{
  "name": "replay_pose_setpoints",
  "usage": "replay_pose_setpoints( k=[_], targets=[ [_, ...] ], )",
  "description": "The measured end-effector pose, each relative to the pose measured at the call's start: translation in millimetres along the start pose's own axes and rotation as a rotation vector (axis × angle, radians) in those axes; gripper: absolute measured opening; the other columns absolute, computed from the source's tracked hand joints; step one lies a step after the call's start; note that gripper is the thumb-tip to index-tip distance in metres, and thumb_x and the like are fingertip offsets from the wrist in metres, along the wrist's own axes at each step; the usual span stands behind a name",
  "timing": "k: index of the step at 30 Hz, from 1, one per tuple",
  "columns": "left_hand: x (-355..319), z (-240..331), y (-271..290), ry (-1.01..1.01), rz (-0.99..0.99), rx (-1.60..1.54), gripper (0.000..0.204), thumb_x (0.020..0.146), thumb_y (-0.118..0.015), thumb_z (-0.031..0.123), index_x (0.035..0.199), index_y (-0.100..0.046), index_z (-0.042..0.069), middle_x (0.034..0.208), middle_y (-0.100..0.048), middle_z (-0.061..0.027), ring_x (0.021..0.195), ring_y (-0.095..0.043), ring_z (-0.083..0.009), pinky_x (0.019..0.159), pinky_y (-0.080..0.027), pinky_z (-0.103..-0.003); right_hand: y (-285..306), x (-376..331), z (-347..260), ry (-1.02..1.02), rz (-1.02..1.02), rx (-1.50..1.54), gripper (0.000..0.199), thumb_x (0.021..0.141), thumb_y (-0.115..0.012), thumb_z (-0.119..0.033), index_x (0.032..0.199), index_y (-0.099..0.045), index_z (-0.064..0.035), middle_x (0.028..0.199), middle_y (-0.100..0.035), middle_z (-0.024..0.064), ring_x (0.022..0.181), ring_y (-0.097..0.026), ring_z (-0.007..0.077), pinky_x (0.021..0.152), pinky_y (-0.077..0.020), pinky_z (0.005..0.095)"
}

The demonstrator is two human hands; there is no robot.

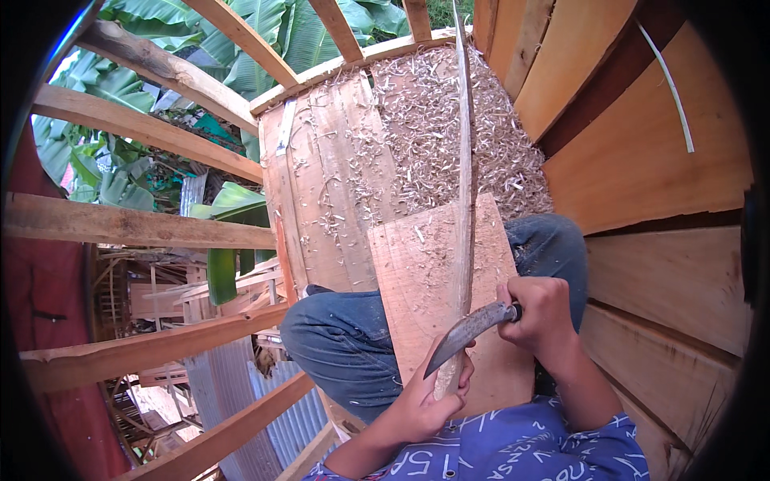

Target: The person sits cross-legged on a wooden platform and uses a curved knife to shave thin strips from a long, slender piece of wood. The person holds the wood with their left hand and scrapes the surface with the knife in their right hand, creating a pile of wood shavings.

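A long, thin strip of wood [464, 160] stands almost upright, pale and rough, reaching from the top of the picture down to the person's lap. The left hand [429, 397] has its fingers wrapped tight around the bottom end of the strip. The right hand [544, 313] is closed in a fist on the dark handle of one curved knife [465, 333]; its grey, dull blade lies across the strip, just above the left hand. One flat, light wooden board [437, 280] rests on the blue jeans [345, 345] behind the strip. Curly wood shavings [433, 128] cover the plank floor. A plank wall [666, 240] stands close on the right, and open wooden rails [136, 224] with gaps are on the left.
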State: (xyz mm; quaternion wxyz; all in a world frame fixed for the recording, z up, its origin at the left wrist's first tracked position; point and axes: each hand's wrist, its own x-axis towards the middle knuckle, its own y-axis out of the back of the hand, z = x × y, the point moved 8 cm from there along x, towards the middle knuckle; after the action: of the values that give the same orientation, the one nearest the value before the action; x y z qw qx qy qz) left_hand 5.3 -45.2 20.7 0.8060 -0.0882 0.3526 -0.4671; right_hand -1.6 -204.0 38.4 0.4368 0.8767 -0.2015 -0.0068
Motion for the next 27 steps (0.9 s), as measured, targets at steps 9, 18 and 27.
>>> replay_pose_setpoints(
  k=[9, 18, 27],
  targets=[
    [-8.4, -8.9, -12.6, 0.100, -0.149, -0.211, 0.069, 0.071, -0.047, -0.001, 0.137, -0.026, 0.003, 0.088, -0.039, -0.0033, 0.073, -0.043, -0.0095, 0.064, -0.038, -0.022, 16.7, 12.7, 73.1, -0.346, 0.300, -0.040, 0.020, 0.073, -0.061, -0.011, 0.061, -0.052, 0.0014, 0.053, -0.050, 0.0193, 0.049, -0.056, 0.0341, 0.046, -0.0408, 0.0390],
    [-0.2, -11.4, 9.6, 0.035, -0.162, -0.391, 0.074, 0.067, -0.047, 0.000, 0.138, -0.027, 0.003, 0.089, -0.039, -0.0057, 0.070, -0.043, -0.0127, 0.061, -0.040, -0.026, -15.7, -21.8, -11.9, -0.048, -0.267, -0.013, 0.020, 0.073, -0.066, -0.019, 0.060, -0.059, -0.0066, 0.053, -0.056, 0.0139, 0.050, -0.058, 0.0331, 0.048, -0.0454, 0.0405],
    [-5.0, -0.7, -5.4, 0.038, -0.110, -0.241, 0.066, 0.069, -0.046, -0.003, 0.133, -0.029, 0.004, 0.087, -0.039, -0.0040, 0.071, -0.044, -0.0103, 0.059, -0.037, -0.022, -2.7, 8.4, 5.1, -0.077, -0.016, -0.055, 0.016, 0.072, -0.063, -0.012, 0.058, -0.057, -0.0071, 0.054, -0.056, 0.0115, 0.050, -0.059, 0.0303, 0.048, -0.0461, 0.0398]
  ],
)
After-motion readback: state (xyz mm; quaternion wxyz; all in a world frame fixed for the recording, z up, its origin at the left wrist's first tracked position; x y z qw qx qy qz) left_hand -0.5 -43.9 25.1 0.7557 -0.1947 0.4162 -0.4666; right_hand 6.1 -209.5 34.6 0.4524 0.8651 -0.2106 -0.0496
